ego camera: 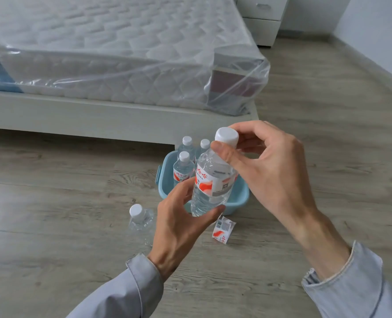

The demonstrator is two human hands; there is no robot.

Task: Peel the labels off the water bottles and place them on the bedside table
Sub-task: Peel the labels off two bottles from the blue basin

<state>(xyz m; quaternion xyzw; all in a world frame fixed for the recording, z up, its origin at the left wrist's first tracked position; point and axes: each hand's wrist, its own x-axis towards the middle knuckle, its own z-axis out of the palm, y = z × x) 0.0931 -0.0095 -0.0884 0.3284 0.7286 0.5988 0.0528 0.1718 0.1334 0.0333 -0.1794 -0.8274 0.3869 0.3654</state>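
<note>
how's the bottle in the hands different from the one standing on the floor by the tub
The held bottle still wears its red and white label; the floor bottle is bare. The held bottle is lifted and tilted, with the left hand at its base and the right hand at its cap, while the floor bottle stands upright, untouched. Both are clear with white caps.
</note>
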